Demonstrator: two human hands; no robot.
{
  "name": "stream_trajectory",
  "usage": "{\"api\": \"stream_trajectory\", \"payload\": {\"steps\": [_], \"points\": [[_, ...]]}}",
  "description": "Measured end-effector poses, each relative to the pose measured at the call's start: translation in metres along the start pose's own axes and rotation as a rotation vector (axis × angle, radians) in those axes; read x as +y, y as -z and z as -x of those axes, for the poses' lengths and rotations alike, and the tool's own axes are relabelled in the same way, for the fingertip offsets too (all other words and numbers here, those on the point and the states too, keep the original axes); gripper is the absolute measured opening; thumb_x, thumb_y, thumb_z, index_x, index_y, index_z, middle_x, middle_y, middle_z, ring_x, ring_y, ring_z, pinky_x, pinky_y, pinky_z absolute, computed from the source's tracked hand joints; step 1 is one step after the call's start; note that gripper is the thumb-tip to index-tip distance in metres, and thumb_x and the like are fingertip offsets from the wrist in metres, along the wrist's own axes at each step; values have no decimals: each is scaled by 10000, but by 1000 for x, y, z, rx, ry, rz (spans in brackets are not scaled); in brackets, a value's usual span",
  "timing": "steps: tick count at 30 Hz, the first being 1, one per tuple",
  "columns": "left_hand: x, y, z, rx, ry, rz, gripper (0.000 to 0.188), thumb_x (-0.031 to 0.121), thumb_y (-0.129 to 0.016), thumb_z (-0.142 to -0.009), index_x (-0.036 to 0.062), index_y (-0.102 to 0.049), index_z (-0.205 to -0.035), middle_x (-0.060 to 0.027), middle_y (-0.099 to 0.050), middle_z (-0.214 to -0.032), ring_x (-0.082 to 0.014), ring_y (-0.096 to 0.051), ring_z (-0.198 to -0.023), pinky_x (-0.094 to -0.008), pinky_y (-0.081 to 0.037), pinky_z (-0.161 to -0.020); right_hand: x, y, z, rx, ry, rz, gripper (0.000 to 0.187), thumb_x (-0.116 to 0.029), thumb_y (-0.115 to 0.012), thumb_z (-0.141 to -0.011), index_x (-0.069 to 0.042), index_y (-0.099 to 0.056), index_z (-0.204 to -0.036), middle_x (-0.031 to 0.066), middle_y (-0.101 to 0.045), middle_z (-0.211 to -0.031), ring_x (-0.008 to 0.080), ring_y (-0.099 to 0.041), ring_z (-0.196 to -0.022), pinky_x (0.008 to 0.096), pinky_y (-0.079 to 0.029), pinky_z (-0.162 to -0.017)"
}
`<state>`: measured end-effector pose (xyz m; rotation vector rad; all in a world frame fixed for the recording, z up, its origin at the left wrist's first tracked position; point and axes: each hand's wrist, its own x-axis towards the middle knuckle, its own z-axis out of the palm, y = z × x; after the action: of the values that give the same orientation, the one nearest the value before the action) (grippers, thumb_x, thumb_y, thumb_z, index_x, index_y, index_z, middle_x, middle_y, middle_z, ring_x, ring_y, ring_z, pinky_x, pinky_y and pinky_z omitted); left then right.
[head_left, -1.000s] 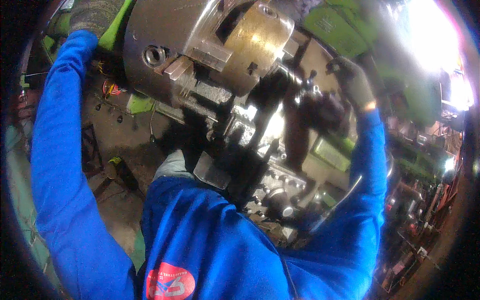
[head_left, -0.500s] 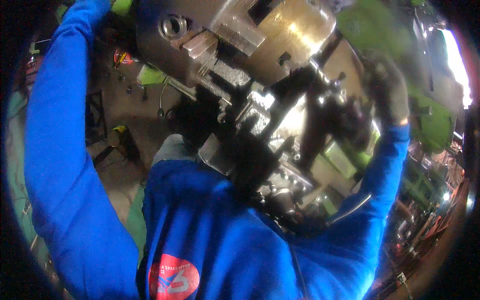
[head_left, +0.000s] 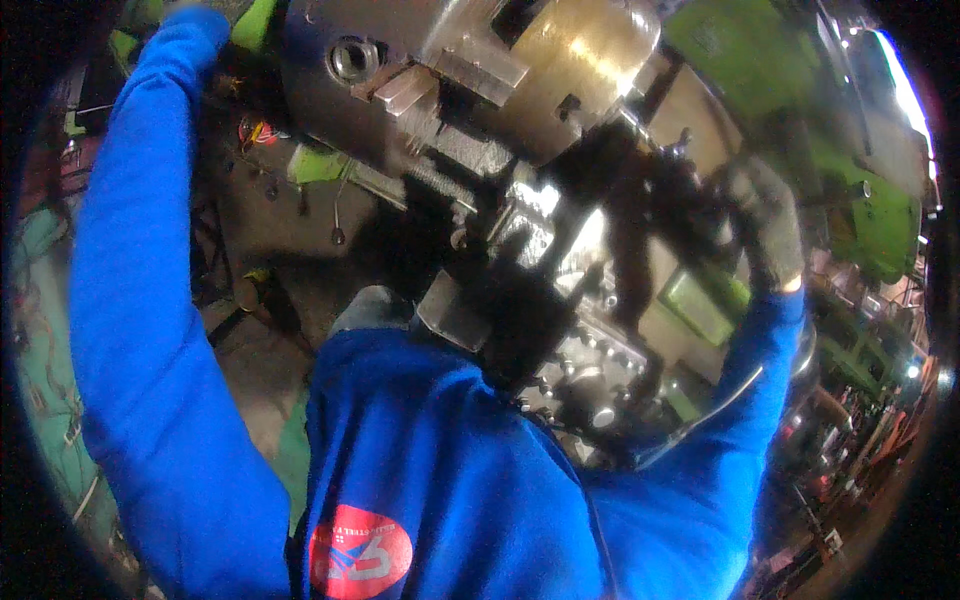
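Head view: gloved right hand clenched on dark lever beside chuck.

A person in a blue long-sleeved top leans over a lathe. The big steel chuck fills the upper middle of the view, its stepped clamping blocks gripping a brass-coloured round workpiece. The right hand, in a dark grey glove, is closed on a dark handle beside the black tool post. The left sleeve reaches up to the top edge, where the left hand itself is out of sight. Green machine housing stands at the right
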<state>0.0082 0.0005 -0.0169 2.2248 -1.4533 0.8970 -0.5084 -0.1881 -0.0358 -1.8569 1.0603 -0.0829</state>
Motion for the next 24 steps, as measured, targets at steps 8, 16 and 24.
{"api": "stream_trajectory", "payload": {"steps": [8, 16, 24], "points": [[-12, -2, -2, 4, -127, 21, 248, 222, -589, -926, 28, -660, -1063, -247, -641, -1072, -454, -602, -1031, -532, -468, -935, 38, 33, -127, -155, 313, 739, 212, -76, -641, -952, -38, -723, -1143, 112, -749, -1138, 203, -691, -1053, 353, -534, -926], [-21, -17, -1, 98, -140, -31, 166, 179, -597, -898, 35, -634, -973, -223, -599, -953, -430, -601, -942, -532, -475, -834, 43, 22, -151, -452, 109, 479, 226, -82, -642, -873, 7, -684, -1076, 80, -716, -984, 207, -666, -932, 347, -540, -843], [-18, -12, -4, 37, -116, 60, 169, 172, -590, -914, 22, -638, -975, -229, -608, -966, -433, -601, -950, -531, -474, -856, 75, 36, -171, -597, 399, 481, 354, -114, -640, -870, 55, -647, -1181, 122, -703, -1075, 209, -671, -968, 341, -562, -855]]}}
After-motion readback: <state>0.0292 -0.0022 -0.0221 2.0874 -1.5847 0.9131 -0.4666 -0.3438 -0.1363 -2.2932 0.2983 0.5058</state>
